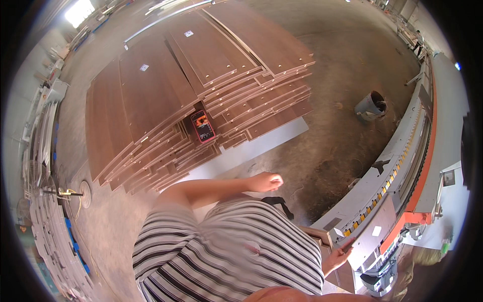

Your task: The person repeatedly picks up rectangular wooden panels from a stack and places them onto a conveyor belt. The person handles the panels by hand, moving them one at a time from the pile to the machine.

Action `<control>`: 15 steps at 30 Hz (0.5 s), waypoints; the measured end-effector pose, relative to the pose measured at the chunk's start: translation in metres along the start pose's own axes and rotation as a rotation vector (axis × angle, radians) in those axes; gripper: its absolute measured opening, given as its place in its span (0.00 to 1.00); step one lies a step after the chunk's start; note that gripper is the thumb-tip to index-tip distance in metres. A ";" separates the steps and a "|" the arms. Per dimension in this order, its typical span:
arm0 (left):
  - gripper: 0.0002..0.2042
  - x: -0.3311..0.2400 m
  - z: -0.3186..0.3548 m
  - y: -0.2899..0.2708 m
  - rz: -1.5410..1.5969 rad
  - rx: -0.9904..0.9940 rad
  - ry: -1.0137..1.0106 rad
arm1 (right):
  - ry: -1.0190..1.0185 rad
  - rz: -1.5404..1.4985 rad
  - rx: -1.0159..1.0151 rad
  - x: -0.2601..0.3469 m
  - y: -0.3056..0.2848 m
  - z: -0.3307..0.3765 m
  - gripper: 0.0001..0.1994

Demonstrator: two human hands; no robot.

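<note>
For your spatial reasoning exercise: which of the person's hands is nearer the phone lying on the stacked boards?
Left. The left hand hangs just below the phone; the right hand rests far off on a board at the machine.

- A stack of brown boards (201, 90) sits on the dusty floor (342, 65).
- A phone (203, 127) lies on the stack, screen lit.
- A grey bucket (371, 105) stands apart to the right.
- Shelving (45, 151) lines the left wall.

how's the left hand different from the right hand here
The left hand is curled loosely, held over the floor and touching nothing, its arm crossing in front of the striped shirt. The right hand is spread open with its fingers against a brown board at the long machine. Both are bare.
</note>
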State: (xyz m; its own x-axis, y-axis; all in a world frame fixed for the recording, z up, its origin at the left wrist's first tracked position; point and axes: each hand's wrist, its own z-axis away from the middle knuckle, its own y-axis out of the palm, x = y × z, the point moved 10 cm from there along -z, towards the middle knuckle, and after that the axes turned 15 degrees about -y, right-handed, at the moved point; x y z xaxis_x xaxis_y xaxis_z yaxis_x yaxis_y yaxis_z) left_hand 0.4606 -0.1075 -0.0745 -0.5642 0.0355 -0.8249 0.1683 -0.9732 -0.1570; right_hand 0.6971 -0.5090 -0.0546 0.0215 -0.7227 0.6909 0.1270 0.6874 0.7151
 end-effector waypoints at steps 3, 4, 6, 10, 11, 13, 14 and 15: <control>0.14 -0.059 -0.010 0.009 0.111 0.053 0.176 | 0.119 -0.051 0.233 -0.030 0.045 0.037 0.25; 0.16 -0.081 -0.012 0.015 0.189 0.117 0.223 | 0.103 -0.003 0.182 -0.039 0.075 0.054 0.25; 0.25 -0.110 -0.016 0.018 0.383 0.153 0.223 | 0.104 0.036 0.246 -0.062 0.115 0.068 0.26; 0.40 -0.158 -0.005 -0.005 0.745 0.149 0.348 | 0.297 -0.034 0.479 -0.123 0.219 0.122 0.26; 0.45 -0.173 0.011 -0.018 0.830 0.194 0.434 | 0.360 -0.059 0.536 -0.139 0.243 0.140 0.26; 0.38 -0.168 0.036 -0.066 0.923 -0.126 0.504 | 0.492 -0.089 0.623 -0.164 0.289 0.183 0.25; 0.36 -0.154 0.047 -0.090 0.910 -0.332 0.516 | 0.556 -0.104 0.684 -0.176 0.308 0.202 0.25; 0.26 -0.140 0.064 -0.118 0.878 -0.597 0.612 | 0.644 -0.114 0.754 -0.186 0.327 0.221 0.25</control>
State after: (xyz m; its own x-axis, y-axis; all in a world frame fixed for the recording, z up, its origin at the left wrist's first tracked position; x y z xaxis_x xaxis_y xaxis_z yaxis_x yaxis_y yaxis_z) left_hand 0.4676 -0.0121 0.0945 0.3732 -0.3231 -0.8697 0.7350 -0.4691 0.4897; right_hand 0.5154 -0.1337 0.0741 0.6105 -0.5349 0.5841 -0.4963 0.3163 0.8085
